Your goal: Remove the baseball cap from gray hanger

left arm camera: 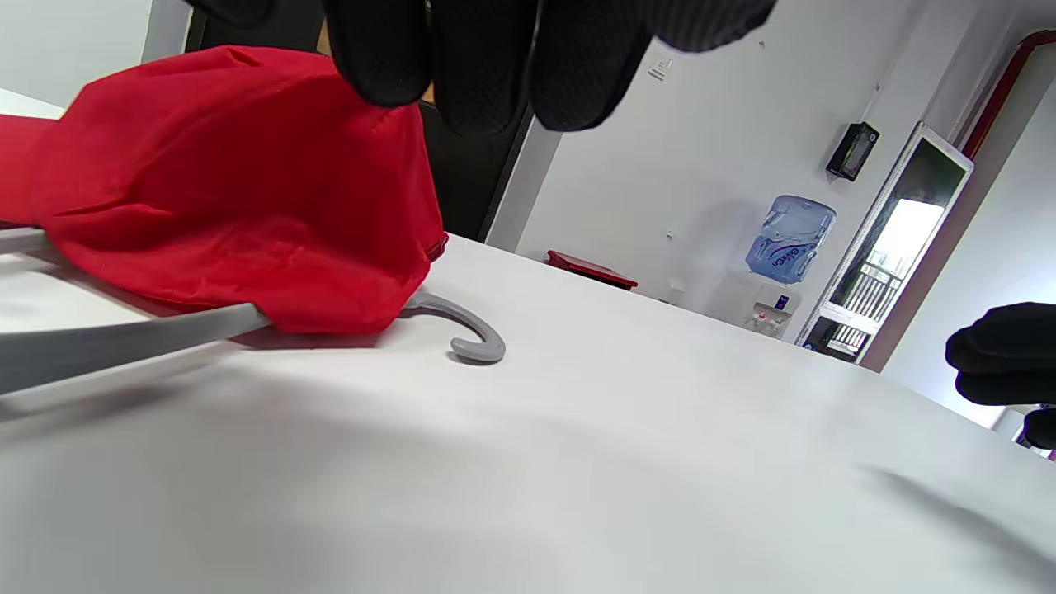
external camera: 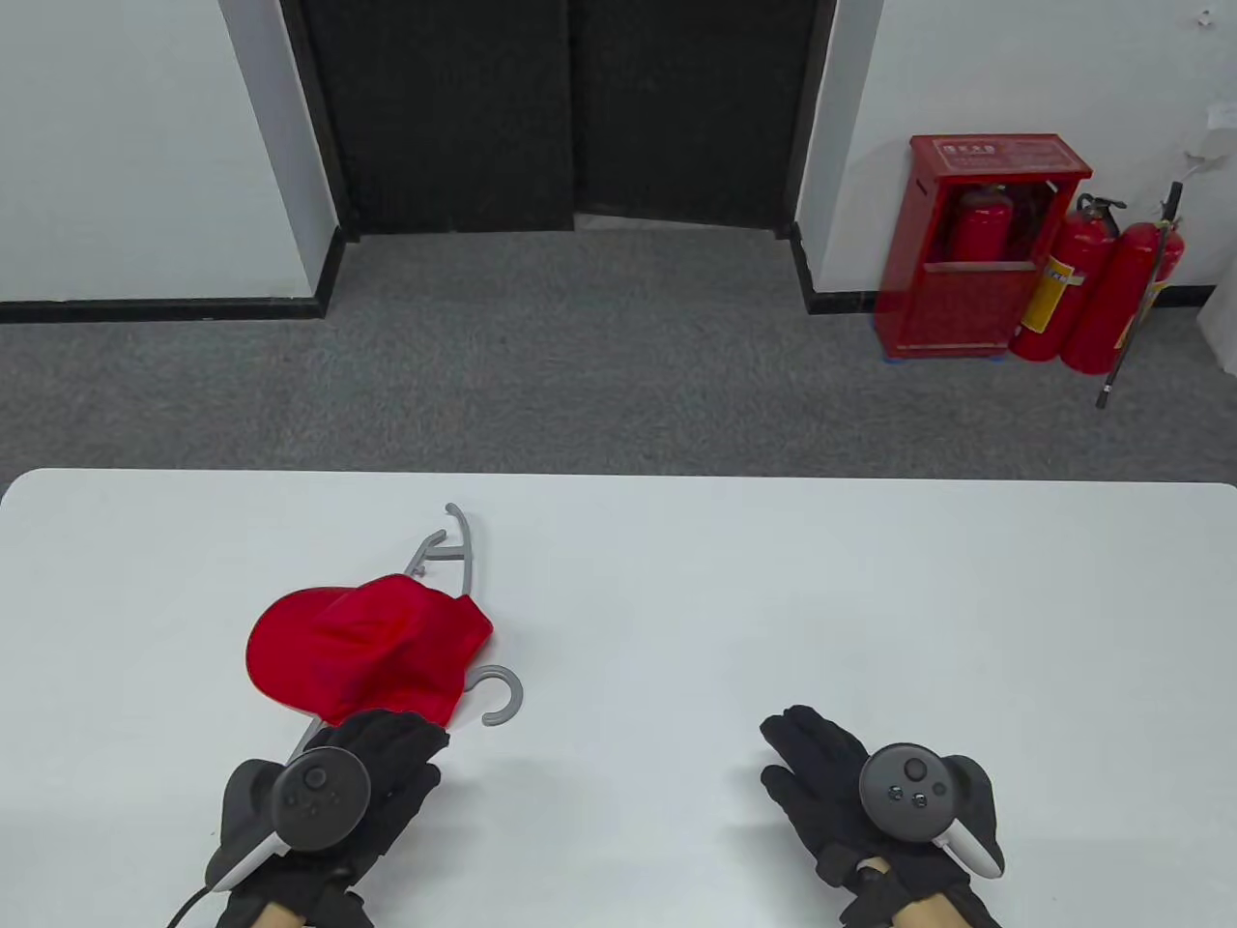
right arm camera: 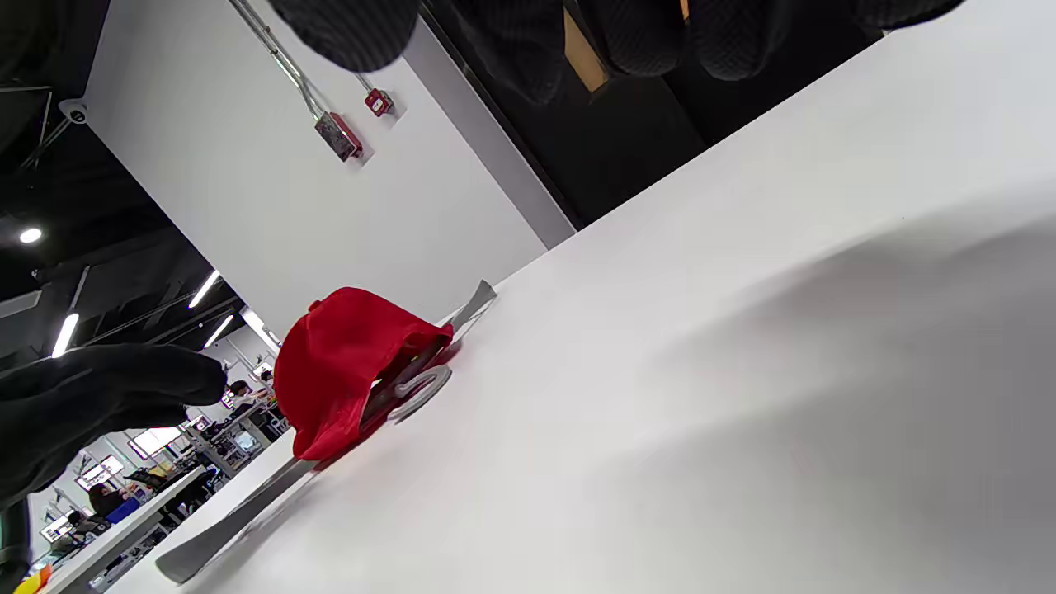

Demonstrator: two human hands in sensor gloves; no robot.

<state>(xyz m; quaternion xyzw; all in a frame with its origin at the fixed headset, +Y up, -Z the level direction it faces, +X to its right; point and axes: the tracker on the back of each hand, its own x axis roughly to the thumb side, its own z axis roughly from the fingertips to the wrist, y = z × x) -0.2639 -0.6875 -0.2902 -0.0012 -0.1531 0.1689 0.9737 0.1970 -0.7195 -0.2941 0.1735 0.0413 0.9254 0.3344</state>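
Observation:
A red baseball cap [external camera: 362, 643] lies on the white table [external camera: 773, 599], draped over a gray hanger [external camera: 462, 551]. The hanger's hook [external camera: 503, 698] sticks out at the cap's near right. The cap [left arm camera: 239, 190] and hook [left arm camera: 474, 334] show in the left wrist view, and the cap [right arm camera: 346, 363] in the right wrist view. My left hand [external camera: 387, 749] lies flat just in front of the cap, fingertips at its near edge, holding nothing. My right hand [external camera: 807, 764] rests open on the table far to the right, empty.
The table's far edge [external camera: 618, 474] runs across the middle of the table view, with gray carpet beyond. A red extinguisher cabinet [external camera: 976, 242] and extinguishers stand on the floor far off at the right.

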